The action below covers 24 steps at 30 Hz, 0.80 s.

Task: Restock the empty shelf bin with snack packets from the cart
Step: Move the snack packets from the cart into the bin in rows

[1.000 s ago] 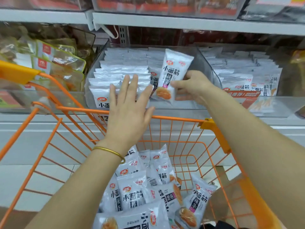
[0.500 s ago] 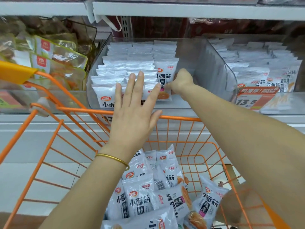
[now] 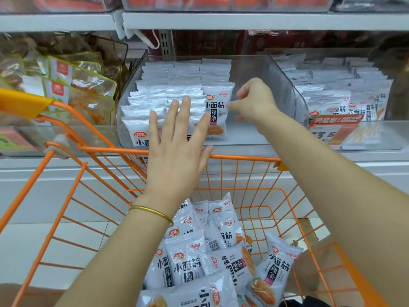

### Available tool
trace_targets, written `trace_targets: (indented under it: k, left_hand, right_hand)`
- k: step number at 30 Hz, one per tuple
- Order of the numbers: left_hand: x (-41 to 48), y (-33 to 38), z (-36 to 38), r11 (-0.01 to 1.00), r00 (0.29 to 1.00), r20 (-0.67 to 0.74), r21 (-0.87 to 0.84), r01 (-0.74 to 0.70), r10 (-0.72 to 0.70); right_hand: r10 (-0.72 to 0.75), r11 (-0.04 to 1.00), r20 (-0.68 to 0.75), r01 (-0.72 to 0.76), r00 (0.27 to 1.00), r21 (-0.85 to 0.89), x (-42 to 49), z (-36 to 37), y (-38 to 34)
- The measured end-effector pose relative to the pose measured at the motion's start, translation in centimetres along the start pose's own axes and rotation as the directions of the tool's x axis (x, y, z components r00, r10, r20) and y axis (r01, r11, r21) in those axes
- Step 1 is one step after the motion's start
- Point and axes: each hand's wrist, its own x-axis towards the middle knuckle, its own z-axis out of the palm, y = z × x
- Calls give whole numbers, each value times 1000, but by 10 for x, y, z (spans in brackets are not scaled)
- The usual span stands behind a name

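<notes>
A clear plastic shelf bin (image 3: pixel 285 85) holds rows of white snack packets on its left and middle. The newest packet (image 3: pixel 215 114) stands upright at the front of the third row. My right hand (image 3: pixel 254 100) hovers just right of it, fingers loosely curled, thumb near the packet's edge, holding nothing. My left hand (image 3: pixel 177 147) is flat and spread in front of the front packets, fingers apart, a gold bangle on the wrist. Below, the orange wire cart (image 3: pixel 243 158) holds several more white packets (image 3: pixel 188 262).
A neighbouring bin (image 3: pixel 345 98) on the right holds the same white packets behind an orange price tag (image 3: pixel 332 127). Left of the target bin are green-edged packets (image 3: pixel 73 85). A white shelf (image 3: pixel 221 21) runs overhead. The cart's orange handle (image 3: pixel 22 103) juts in at left.
My right hand carried a packet into the bin, stood it at the front of the third row and let go. My left hand stayed spread in front of the packets.
</notes>
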Motion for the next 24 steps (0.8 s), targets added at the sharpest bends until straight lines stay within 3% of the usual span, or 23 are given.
trace_targets:
  k: [2,5,7,9,12,14,19,24]
  left_hand:
    - [2,5,-6,1000,998,-51,2,21,-21]
    - [2,11,-15,1000,990,-140,2,-5,5]
    - [2,14,-22,998,984,-170,25,-52,56]
    - [-1,17,-29,995,981,-171,49,-90,97]
    - [-15,22,-28,994,981,-162,25,-107,109]
    - [-22,24,-24,995,985,-148,-41,-94,87]
    - [-19,25,-19,992,995,-93,-117,-55,44]
    - [-20,25,-17,984,992,-115,-165,-71,52]
  right_hand:
    - [-111,993,36,109,993,55,-30,-21,-10]
    - [-146,989,336,141,931,38,-83,-40,-16]
    - [-38,971,541,158,840,-178,-108,-34,-5]
    - [192,873,689,199,699,-445,-123,-16,17]
    - [456,767,708,166,539,-620,-133,12,58]
    - [494,783,681,65,540,-619,-138,27,79]
    - [521,827,574,-209,632,-521,-146,47,106]
    - [487,847,577,-193,656,-495,-138,38,101]
